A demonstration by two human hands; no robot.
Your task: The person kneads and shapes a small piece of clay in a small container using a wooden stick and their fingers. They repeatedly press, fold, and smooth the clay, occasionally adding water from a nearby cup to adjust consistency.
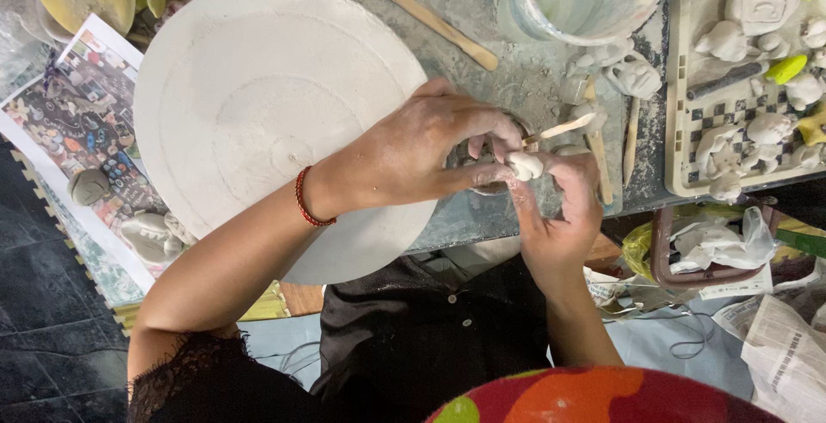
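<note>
A small lump of white clay [524, 165] sits pinched between the fingertips of both hands, at about four o'clock from the large round white plaster disc [267, 113] on the bench [482, 36]. The left hand [413, 152] closes on it from above. The right hand [564, 208] grips it from below, with a thin wooden modelling stick [559, 129] angled toward two o'clock.
</note>
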